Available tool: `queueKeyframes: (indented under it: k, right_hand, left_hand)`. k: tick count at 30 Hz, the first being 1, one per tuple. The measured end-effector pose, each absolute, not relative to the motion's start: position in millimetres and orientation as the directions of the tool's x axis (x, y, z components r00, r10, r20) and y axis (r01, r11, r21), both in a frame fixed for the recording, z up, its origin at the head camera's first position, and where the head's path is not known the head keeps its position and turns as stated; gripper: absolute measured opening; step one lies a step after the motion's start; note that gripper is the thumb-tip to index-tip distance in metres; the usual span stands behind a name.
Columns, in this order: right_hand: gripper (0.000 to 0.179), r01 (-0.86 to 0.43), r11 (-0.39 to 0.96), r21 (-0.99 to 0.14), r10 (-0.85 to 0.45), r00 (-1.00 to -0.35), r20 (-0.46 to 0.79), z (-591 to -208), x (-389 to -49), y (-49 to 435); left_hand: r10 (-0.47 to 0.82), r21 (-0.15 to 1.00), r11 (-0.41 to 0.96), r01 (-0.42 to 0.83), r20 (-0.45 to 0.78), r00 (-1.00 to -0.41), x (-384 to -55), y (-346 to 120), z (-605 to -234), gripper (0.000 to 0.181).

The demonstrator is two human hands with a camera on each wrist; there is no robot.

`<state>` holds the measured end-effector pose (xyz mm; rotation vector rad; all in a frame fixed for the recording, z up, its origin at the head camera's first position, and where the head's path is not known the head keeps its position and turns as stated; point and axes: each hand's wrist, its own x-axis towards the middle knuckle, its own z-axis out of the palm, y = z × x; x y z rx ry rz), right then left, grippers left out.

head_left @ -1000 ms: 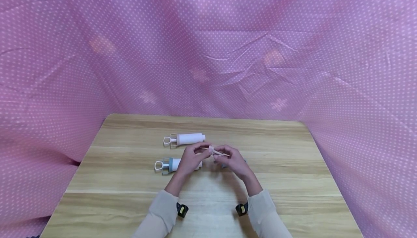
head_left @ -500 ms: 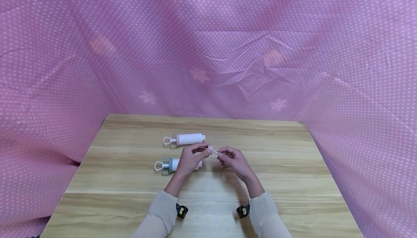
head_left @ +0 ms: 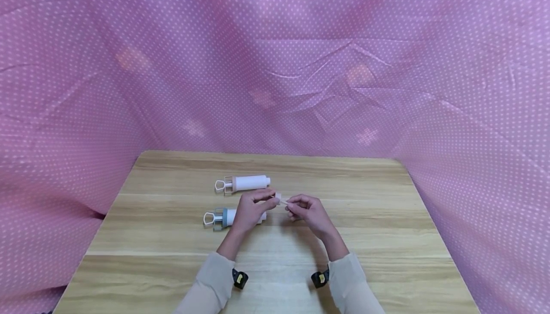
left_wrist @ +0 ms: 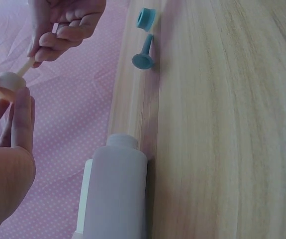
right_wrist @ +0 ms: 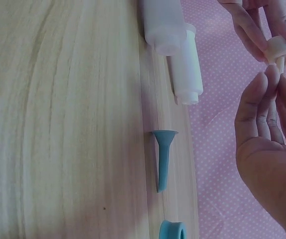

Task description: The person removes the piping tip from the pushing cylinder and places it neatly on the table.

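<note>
My left hand (head_left: 253, 206) pinches a pale cream ring-shaped cap (left_wrist: 11, 83) between thumb and fingers. A thin pale nozzle tube (right_wrist: 281, 64) sticks out of the cap's open side. Its outer end is pinched by the fingertips of my right hand (right_wrist: 267, 144), which faces the left hand above the table. Below lie a teal funnel-shaped nozzle (right_wrist: 163, 159) and a teal ring cap (left_wrist: 145, 19), both hidden from the head view by my right hand. A white syringe-like press with a teal collar (head_left: 230, 217) lies partly behind my left hand.
Farther back on the wooden table (head_left: 365, 237) lies a second white press with a pinkish collar (head_left: 250, 183), its handle to the left. Pink dotted cloth (head_left: 275, 89) hangs around the back and sides of the table.
My right hand has shifted slightly right and down, and its fingers have moved to the outer end of the nozzle tube. The left hand keeps the cap in nearly the same place.
</note>
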<state>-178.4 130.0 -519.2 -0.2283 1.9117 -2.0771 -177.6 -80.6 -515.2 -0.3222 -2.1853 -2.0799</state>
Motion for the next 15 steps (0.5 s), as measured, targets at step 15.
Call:
queueKeyframes:
  k: [15]
  right_hand:
    - [0.02,0.071,-0.081,-0.994,-0.322,-0.946,-0.041,-518.3,-182.8,126.5]
  left_hand:
    - [0.078,0.972,0.063,0.227,0.222,-0.972,-178.2,-79.7,-517.7,0.03]
